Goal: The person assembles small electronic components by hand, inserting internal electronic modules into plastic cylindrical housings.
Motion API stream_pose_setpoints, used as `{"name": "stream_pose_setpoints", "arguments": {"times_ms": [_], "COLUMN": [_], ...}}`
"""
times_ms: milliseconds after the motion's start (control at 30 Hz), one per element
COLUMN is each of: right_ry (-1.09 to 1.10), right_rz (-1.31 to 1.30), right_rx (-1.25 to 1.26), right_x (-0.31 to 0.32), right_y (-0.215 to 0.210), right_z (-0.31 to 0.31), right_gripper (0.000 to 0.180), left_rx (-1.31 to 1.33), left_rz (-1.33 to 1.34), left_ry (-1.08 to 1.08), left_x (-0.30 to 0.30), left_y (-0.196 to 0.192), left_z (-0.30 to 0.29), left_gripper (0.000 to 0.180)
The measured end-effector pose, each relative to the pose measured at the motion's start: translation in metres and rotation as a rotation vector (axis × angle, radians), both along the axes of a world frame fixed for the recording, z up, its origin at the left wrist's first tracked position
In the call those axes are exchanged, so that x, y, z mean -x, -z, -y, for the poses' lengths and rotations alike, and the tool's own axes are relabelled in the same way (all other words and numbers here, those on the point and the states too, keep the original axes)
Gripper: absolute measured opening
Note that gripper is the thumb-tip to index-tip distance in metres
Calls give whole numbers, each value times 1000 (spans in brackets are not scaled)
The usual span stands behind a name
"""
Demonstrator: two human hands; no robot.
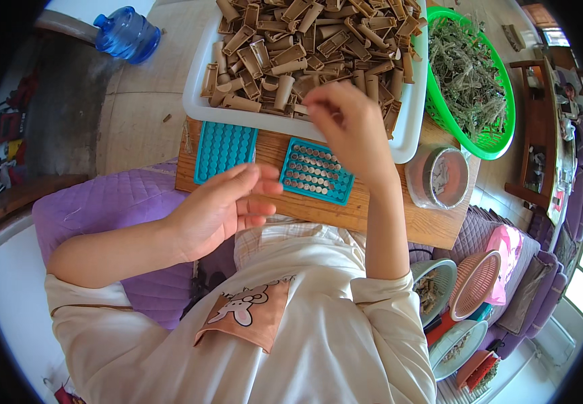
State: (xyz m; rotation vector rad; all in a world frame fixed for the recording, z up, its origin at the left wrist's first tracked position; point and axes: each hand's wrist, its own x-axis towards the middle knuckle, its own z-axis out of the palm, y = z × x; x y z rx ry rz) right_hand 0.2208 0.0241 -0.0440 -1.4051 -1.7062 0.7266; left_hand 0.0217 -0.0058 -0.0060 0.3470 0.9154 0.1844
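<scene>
A teal perforated tray [317, 171], its holes partly filled with small brown plugs, lies on a wooden board [372, 215] across the person's lap. The right hand [349, 128] hovers over the tray's far edge, fingertips pinched together near the rim of a white bin; whether anything sits between them cannot be told. The left hand [221, 205] rests just left of the tray, palm up, fingers loosely curled and apart, holding nothing visible. A second teal tray [224, 149], its holes empty, lies further left on the board. Beyond both stands the white bin [409, 128], heaped with short tan paper tubes [305, 40]. To its right sits a green basket [500, 135] of dried grey-green herb [466, 74], and a round clear container [439, 176] stands on the board's right end. A blue water jug [128, 34] lies on the floor at upper left.
</scene>
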Motion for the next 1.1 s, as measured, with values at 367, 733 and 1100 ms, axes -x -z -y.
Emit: {"name": "stream_pose_setpoints", "arguments": {"times_ms": [367,733,1100], "right_ry": [-164,492,539], "right_rz": [51,1113,-937], "right_rx": [204,93,-491], "right_x": [-7,-232,-222], "right_y": [-42,6,-48], "right_z": [28,-74,-47], "right_gripper": [13,20,9], "left_rx": [-587,-101,-154], "left_rz": [-198,-176,41], "left_ry": [-36,144,152], "left_x": [0,-4,-4], "left_y": [-7,-2,-15], "left_z": [-5,2,3], "left_gripper": [24,19,33]}}
